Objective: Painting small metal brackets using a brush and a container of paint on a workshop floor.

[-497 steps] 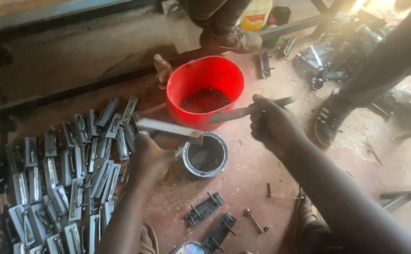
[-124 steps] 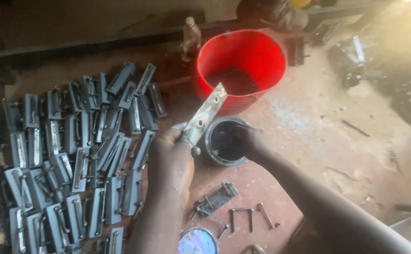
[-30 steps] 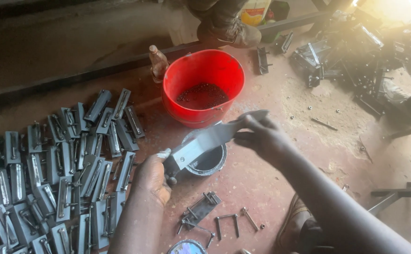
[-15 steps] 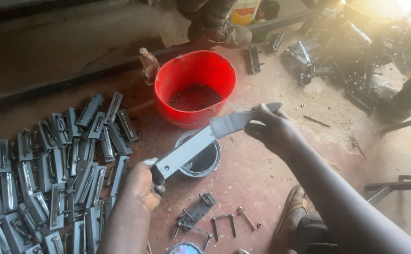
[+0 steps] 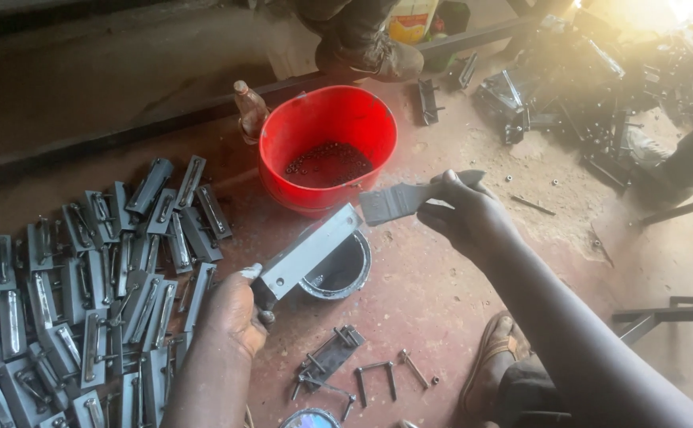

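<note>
Head view, the only one supplied. We find the left hand (image 5: pixel 231 317) closed around the near end of a flat grey metal plate (image 5: pixel 311 252), which slants up and to the right. The plate's far end sits just over the paint tin (image 5: pixel 345 269), a small round can on the floor with dark paint inside. We note the right hand (image 5: pixel 465 214) clenched on the handle of a paintbrush (image 5: pixel 398 202), its grey bristle end pointing left and hanging just beyond the plate's upper tip, apart from it by a narrow gap.

Beyond the tin stands a red bucket (image 5: pixel 303 150) with dark small pieces in its bottom. A bottle (image 5: pixel 250 107) stands just left of the bucket. To the left we record a wide spread of grey painted plates (image 5: pixel 85 269) laid side by side on the reddish floor (image 5: pixel 442 301). Near the tin lie an unpainted hinge piece (image 5: pixel 331 357) and some bent pins (image 5: pixel 378 376). At the far edge we see another person's shoe (image 5: pixel 378 55), and at the far right a dark heap of metal parts (image 5: pixel 568 87).
</note>
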